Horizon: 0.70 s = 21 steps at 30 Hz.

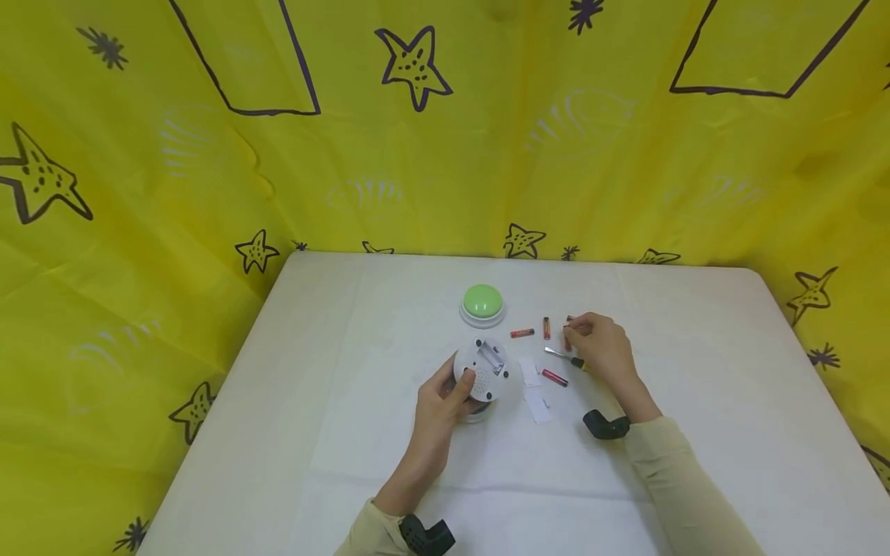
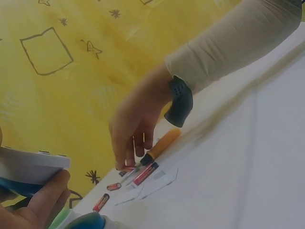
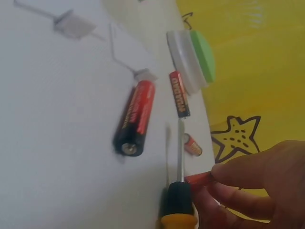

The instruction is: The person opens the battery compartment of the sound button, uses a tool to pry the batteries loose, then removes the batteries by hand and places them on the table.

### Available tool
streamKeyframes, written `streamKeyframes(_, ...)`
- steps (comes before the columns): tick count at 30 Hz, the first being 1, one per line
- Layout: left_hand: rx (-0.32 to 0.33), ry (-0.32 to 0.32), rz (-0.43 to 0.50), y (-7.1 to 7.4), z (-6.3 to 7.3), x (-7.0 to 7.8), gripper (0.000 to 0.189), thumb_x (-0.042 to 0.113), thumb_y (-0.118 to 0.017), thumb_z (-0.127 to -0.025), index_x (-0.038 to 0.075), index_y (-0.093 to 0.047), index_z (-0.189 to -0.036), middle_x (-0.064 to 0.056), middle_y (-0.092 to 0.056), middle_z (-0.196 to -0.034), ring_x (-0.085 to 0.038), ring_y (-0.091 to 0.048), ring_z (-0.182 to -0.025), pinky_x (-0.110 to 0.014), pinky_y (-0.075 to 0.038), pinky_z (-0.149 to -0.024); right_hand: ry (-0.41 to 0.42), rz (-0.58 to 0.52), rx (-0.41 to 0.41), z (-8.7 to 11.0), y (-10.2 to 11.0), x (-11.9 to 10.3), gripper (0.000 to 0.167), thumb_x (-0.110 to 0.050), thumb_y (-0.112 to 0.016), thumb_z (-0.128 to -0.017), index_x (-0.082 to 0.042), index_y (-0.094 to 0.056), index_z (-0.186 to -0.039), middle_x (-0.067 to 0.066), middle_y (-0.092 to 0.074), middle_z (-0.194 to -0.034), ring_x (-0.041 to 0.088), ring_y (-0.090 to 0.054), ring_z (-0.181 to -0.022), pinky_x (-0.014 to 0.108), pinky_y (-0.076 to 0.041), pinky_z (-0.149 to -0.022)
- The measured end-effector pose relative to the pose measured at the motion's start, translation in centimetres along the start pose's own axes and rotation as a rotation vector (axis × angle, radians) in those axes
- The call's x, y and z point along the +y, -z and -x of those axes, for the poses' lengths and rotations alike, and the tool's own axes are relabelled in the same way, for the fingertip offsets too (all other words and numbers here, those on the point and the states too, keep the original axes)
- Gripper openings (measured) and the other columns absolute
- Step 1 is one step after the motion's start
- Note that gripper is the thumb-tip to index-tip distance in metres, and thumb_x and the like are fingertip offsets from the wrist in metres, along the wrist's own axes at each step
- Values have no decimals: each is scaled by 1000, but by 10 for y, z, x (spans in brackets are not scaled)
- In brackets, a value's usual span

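Observation:
My left hand (image 1: 439, 401) grips a white round push-button device (image 1: 489, 369) turned underside up, its thumb over the speaker holes. An uncovered battery slot (image 1: 491, 357) shows in that underside; the left wrist view shows the device's blue dome (image 2: 19, 187) facing down. Over at the right, my right hand (image 1: 603, 347) pinches a red battery (image 3: 200, 179) between thumb and fingers, low over the table. Right beside that hand lies a screwdriver (image 3: 179, 200) with a yellow and black handle. Loose red-and-black batteries (image 1: 555, 378) (image 3: 136, 119) lie around it.
A green-domed button device (image 1: 483, 302) stands farther back on the white table (image 1: 361, 347). Two small white covers (image 1: 537, 405) lie between the hands. Another round device (image 1: 476, 415) is partly hidden under my left hand. A yellow patterned cloth (image 1: 445, 154) hangs behind.

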<state>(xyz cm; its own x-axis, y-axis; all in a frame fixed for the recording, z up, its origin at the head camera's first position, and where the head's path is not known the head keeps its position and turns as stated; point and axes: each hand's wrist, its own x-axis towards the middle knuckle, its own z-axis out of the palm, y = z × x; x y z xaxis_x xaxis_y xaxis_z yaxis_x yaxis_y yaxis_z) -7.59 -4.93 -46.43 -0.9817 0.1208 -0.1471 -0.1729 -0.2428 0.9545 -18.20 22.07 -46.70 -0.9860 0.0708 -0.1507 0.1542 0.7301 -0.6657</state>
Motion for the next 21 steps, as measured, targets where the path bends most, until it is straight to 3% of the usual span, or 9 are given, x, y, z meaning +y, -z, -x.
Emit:
streamKeyframes(5,-9,-5,-27,2,-2,1,61,34,-64,-105,10,-45,-158,-14,-53,-155,-31,-56,-142,-40,-55,-106,-25,61,-11,-1,-4,4,33,-24,-61,-103,4,-66,-120,22,-73,-104,20,-63,-64,27,-50,-53)
streamKeyframes(11,-12,-33,-76,8,-4,5,61,34,-67,-103,14,-46,-157,-12,-56,-154,-32,-57,-140,-41,-57,-105,-15,149,7,-2,-8,2,28,-24,-59,-102,0,-68,-113,19,-74,-102,23,-62,-72,27,-44,-55)
streamKeyframes(14,-12,-63,-163,11,-5,8,64,33,-70,-101,16,-45,-158,-11,-56,-155,-31,-56,-142,-44,-54,-108,-2,171,23,1,-8,-1,26,-22,-59,-102,1,-68,-112,18,-73,-97,23,-61,-69,27,-42,-53)
streamKeyframes(17,-9,-101,-282,16,-6,12,66,32,-71,-101,18,-43,-159,-10,-54,-156,-32,-56,-143,-46,-52,-110,50,181,72,5,-7,-6,26,-22,-59,-103,1,-68,-113,18,-72,-95,23,-60,-67,27,-42,-51)
streamKeyframes(21,0,-155,-400,21,-8,17,69,29,-74,-98,19,-44,-159,-13,-53,-157,-37,-56,-141,-45,-55,-106,189,110,88,10,-7,-16,24,-21,-60,-104,-1,-69,-115,17,-71,-101,23,-58,-73,28,-43,-57)
